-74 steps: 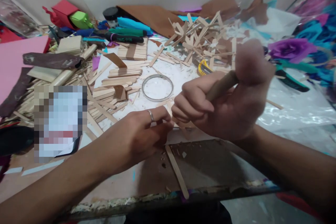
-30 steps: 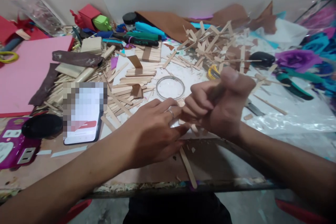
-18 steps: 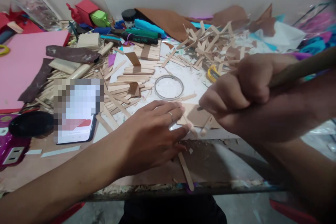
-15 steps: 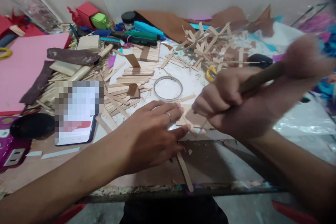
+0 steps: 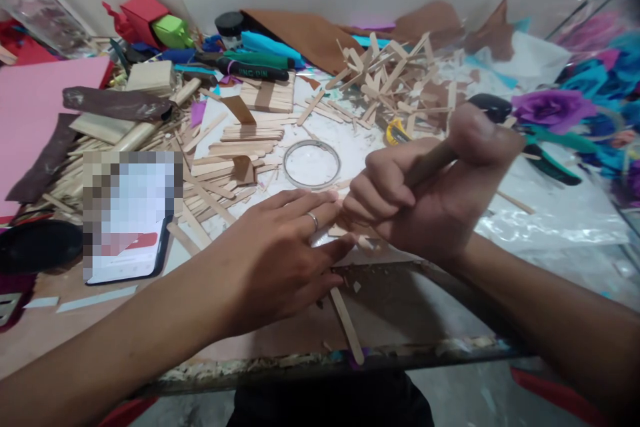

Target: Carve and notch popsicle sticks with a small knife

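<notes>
My left hand (image 5: 280, 260), with a ring on one finger, lies palm down near the table's front edge, its fingers stretched out and spread. Under its fingertips are pieces of flat wood, mostly hidden. A craft stick (image 5: 347, 327) sticks out from below this hand towards the front edge. My right hand (image 5: 435, 207) is closed in a fist around a brownish handle (image 5: 431, 163), thumb over its upper end. Whatever the handle's lower end carries is hidden by the fist, which is close to my left fingertips. Behind both hands, a thin round ring (image 5: 313, 185) lies on white paper.
Beyond the ring stands a loose heap of craft sticks (image 5: 395, 73). Bundled sticks (image 5: 253, 132) lie left of it. A phone (image 5: 150, 260) and a dark oval object (image 5: 40, 245) are at left. A yellow cutter (image 5: 397, 132) and purple paper flower (image 5: 555, 110) are at right.
My right fist has come down and left with the handle, nearer my left hand. The left hand keeps its place on the wood. The whole view has shifted slightly.
</notes>
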`<state>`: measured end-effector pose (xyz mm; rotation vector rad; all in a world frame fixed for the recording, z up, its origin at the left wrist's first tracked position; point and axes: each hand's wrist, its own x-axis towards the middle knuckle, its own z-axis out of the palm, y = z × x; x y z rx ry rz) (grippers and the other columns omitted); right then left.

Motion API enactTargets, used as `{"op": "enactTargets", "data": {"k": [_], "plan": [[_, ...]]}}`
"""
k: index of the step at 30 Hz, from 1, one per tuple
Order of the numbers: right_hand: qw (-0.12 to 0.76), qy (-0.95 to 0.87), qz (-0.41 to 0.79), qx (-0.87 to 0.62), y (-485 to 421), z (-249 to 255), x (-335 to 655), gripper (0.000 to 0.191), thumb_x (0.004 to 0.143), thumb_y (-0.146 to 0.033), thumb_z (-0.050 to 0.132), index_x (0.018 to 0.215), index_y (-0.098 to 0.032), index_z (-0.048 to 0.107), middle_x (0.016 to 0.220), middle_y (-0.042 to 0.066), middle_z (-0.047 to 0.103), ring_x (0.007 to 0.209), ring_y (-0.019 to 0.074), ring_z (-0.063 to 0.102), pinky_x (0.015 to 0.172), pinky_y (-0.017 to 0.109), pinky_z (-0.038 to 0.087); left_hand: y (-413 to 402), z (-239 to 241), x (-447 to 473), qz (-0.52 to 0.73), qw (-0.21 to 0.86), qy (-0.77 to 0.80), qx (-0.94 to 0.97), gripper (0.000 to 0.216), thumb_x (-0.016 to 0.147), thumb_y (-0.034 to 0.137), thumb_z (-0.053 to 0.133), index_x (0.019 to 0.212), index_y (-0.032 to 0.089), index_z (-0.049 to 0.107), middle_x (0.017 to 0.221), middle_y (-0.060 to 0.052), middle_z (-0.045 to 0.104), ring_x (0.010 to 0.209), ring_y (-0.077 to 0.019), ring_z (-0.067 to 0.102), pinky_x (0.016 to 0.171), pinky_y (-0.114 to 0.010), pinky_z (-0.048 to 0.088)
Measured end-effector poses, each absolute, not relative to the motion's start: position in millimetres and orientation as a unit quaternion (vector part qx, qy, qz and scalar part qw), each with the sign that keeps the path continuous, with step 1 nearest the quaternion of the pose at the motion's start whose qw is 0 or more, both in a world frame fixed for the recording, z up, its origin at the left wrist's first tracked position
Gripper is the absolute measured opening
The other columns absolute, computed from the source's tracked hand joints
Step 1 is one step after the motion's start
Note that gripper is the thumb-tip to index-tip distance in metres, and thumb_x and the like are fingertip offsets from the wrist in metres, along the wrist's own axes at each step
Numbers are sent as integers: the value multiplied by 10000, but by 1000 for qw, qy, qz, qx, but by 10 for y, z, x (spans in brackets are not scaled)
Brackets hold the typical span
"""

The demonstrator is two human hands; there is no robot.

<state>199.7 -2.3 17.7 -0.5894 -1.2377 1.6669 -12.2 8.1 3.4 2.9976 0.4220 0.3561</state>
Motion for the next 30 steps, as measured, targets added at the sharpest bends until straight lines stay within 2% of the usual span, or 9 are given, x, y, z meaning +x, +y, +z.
{"op": "enactTargets", "data": {"k": [5,10,15,20,23,26,30], "plan": [[464,-525,675,-233,-31,191,1985,678,887,-796,537,516,-254,367,443,-47,295,423,114,282,457,322,319,85,45,-127,100,59,140,983,347,997,409,602,1262,225,730,1371,-126,648,1268,-312,622,1088,-516,534],[457,-520,669,-272,-46,235,1975,705,881,-797,560,496,-246,346,433,-51,295,424,103,281,460,315,312,91,51,-116,100,67,139,983,357,1020,415,562,1285,233,719,1346,-108,659,1285,-314,608,1100,-527,524],[444,-520,671,-287,-48,262,1897,687,859,-732,621,472,-242,336,422,-56,262,418,99,288,461,312,300,93,65,-101,92,78,143,982,364,1021,406,553,1304,225,694,1354,-116,648,1313,-326,589,1105,-539,515],[524,-450,658,-300,-120,215,1739,633,854,-621,629,463,-242,307,414,-63,221,392,88,178,425,305,183,92,58,-112,108,64,136,983,356,1025,402,550,1281,210,704,1342,-124,653,1301,-317,596,1108,-522,517],[552,-443,651,-273,-139,130,1701,580,879,-574,607,488,-236,346,445,-63,252,411,89,193,431,301,192,91,37,-120,118,58,133,982,361,1022,408,559,1279,201,707,1325,-128,660,1300,-315,597,1122,-515,509],[565,-457,646,-233,-94,55,1706,645,919,-669,543,496,-234,322,426,-71,227,386,77,182,399,273,178,88,16,-128,116,64,139,981,380,1016,446,565,1281,221,717,1339,-131,654,1313,-329,591,1126,-541,503],[525,-480,670,-212,-38,114,1765,717,894,-778,514,472,-240,300,383,-70,224,348,77,192,376,272,186,77,14,-132,95,76,153,981,405,1005,428,588,1361,257,679,1387,-120,635,1340,-317,579,1153,-540,477]]}}
